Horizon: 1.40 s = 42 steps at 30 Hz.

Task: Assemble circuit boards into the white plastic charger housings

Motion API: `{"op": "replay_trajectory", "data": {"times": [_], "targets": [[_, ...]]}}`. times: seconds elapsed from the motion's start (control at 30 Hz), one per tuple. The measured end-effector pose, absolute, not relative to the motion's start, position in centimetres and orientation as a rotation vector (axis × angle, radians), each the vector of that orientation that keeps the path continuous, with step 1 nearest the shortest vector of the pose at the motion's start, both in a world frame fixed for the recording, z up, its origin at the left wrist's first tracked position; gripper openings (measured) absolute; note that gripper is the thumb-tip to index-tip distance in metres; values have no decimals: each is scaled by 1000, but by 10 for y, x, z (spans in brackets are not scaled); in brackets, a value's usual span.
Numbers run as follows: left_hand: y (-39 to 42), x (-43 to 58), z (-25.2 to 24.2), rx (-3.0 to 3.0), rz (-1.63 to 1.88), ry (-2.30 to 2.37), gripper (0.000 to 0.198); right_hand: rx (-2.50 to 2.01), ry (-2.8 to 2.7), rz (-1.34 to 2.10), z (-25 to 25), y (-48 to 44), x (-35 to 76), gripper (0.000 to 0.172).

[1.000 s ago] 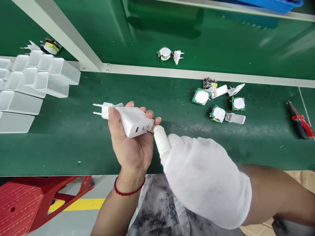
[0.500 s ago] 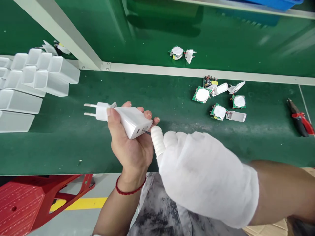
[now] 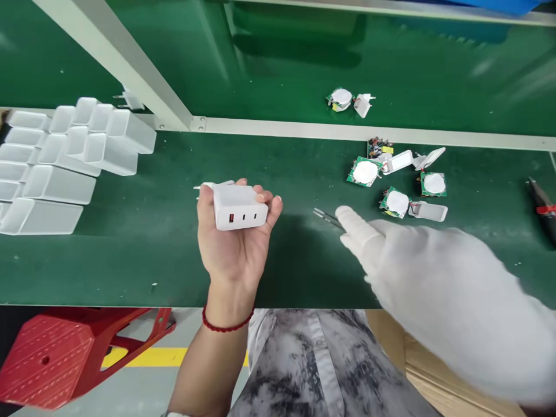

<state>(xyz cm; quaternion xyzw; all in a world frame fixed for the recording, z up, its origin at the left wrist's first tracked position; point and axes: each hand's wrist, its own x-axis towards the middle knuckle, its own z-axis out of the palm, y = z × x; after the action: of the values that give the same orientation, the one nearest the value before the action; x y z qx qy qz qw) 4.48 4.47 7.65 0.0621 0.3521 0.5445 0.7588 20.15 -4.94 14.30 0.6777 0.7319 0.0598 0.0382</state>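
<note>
My bare left hand (image 3: 234, 249) is closed around a white charger (image 3: 240, 208), above the bench. Its port face, with one reddish port and two small slots, points toward me. Part of a white plug piece (image 3: 212, 185) with a pin shows behind it. My right hand (image 3: 369, 237), in a white glove with a wrapped fingertip, grips metal tweezers (image 3: 326, 217) whose tips point left, apart from the charger. Right of the tweezers lie several circuit boards with white round pads (image 3: 396, 202), wired to white end pieces (image 3: 428, 211).
White open casings (image 3: 56, 191) are stacked at the left. Another board (image 3: 340, 99) with a plug lies behind the pale rail (image 3: 278, 127). Red-handled pliers (image 3: 542, 211) rest at the far right. A slanted pale post (image 3: 125, 58) rises at the left; a red stool (image 3: 52, 359) stands below.
My right hand has drawn the tweezers away from the charger's ports to the right. My left hand has turned the charger so its port face shows more squarely. The view has shifted slightly.
</note>
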Motion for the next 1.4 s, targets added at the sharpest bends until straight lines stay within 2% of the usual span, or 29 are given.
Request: {"op": "replay_trajectory", "data": {"times": [0.13, 0.27, 0.33, 0.4, 0.53, 0.63, 0.7, 0.8, 1.0, 1.07, 1.2, 1.3, 1.4], "targets": [[43, 45, 81, 43, 1127, 713, 46, 1856, 2199, 360, 103, -46, 220, 51], [42, 52, 83, 35, 1109, 732, 47, 1791, 2296, 411, 63, -47, 224, 32], [42, 54, 84, 68, 1090, 756, 47, 1769, 2323, 326, 49, -44, 226, 30], [41, 56, 82, 168, 1077, 796, 42, 1764, 2317, 201, 42, -38, 227, 35], [35, 51, 73, 495, 1088, 908, 30, 1780, 2381, -5, 47, -26, 238, 32], [30, 37, 61, 700, 1013, 1028, 43, 1962, 2419, -56, 60, -16, 268, 39], [26, 25, 54, 842, 890, 1131, 52, 2316, 2273, 63, 69, 0, 302, 43], [17, 15, 51, 1080, 723, 1217, 52, 2731, 1915, 244, 76, 45, 362, 51], [4, 19, 50, 1547, 639, 1164, 47, 2468, 1754, -63, 53, 140, 425, 73], [4, 17, 48, 1683, 611, 1161, 51, 2450, 1733, -107, 45, 155, 428, 69], [8, 8, 45, 1717, 653, 1232, 54, 2422, 1709, -90, 48, 164, 426, 42], [12, 3, 40, 1750, 754, 1187, 53, 2424, 1782, -22, 60, 159, 406, 38], [20, 3, 32, 1853, 989, 1013, 55, 2252, 2160, -43, 64, 144, 357, 38]]}}
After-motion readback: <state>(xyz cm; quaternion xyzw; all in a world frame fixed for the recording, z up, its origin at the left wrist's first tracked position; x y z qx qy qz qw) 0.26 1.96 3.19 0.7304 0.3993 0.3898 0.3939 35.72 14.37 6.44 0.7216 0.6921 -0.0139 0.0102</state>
